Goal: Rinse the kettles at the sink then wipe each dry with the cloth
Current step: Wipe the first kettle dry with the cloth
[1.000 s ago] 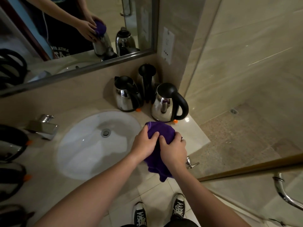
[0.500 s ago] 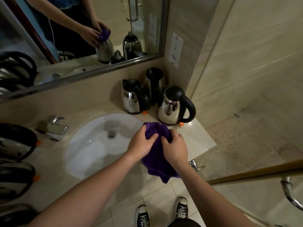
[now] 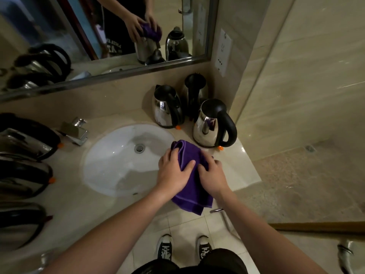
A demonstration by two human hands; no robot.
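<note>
Both of my hands hold a purple cloth [image 3: 189,186] over the counter's front edge, right of the sink [image 3: 118,155]. My left hand [image 3: 173,171] wraps over the cloth's top left and my right hand [image 3: 212,175] grips its right side. The cloth's lower end hangs toward the floor, and whatever lies under it is hidden. Three steel kettles with black handles stand in the back right corner: one in front [image 3: 205,127], one behind the sink [image 3: 166,109], and one against the wall [image 3: 194,91].
Several more steel kettles [image 3: 23,175] line the counter's left edge. A chrome tap [image 3: 76,129] sits left of the sink. A mirror [image 3: 98,36] hangs above, with a wall socket [image 3: 224,52] to its right. Glass shower panel [image 3: 296,115] on the right.
My hands have shifted on the cloth. The left hand now lies spread over its top, and more of the cloth hangs loose below.
</note>
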